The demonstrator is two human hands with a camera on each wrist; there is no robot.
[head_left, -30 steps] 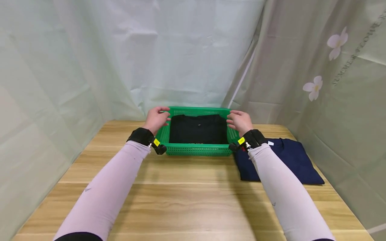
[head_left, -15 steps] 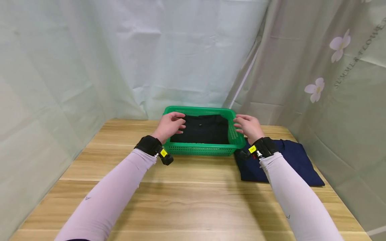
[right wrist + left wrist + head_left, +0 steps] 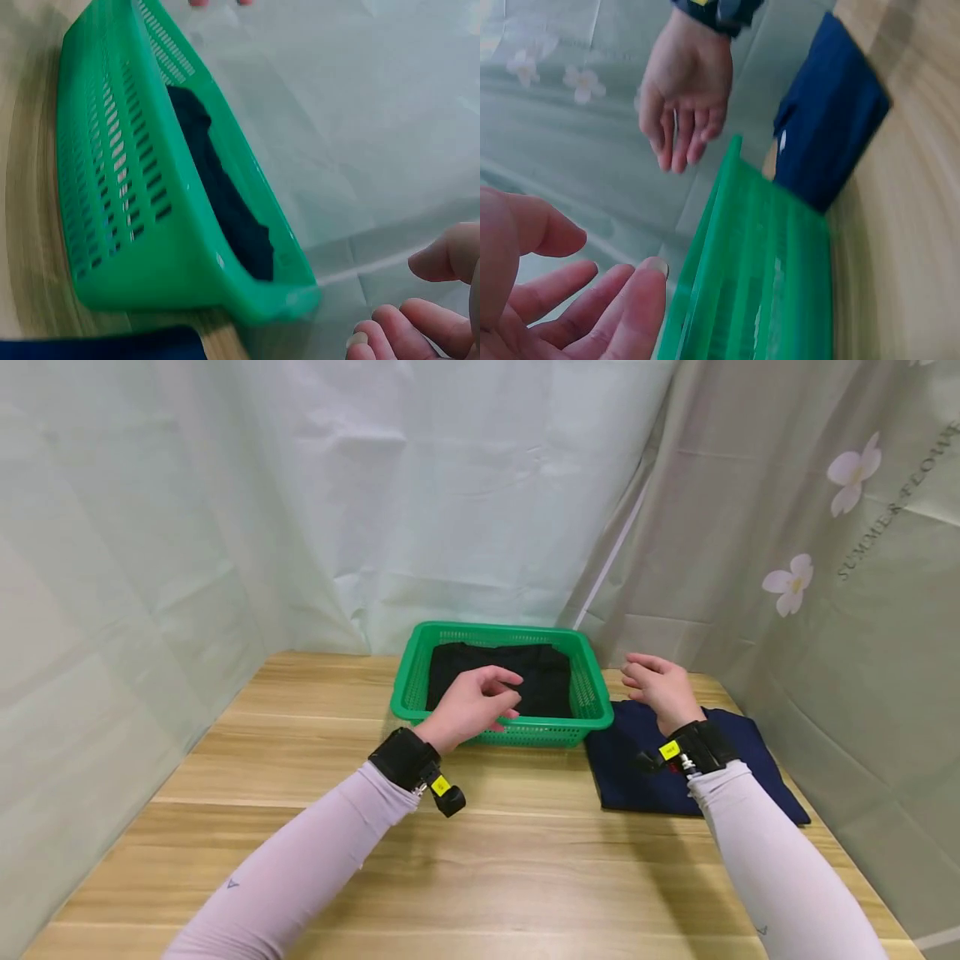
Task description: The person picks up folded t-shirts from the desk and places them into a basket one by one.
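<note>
Green basket [image 3: 562, 724] stays; hands [image 3: 468, 703] [image 3: 666, 693] have shifted rightward.

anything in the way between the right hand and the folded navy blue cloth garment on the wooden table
Nothing visible stands between the right hand and the folded navy blue cloth garment. In the head view, the green perforated plastic basket is at the garment's left edge, outside that gap.

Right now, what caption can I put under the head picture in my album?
Over a wooden table, left hand hovers by a green basket of black cloth, right hand by folded navy cloth.
</note>
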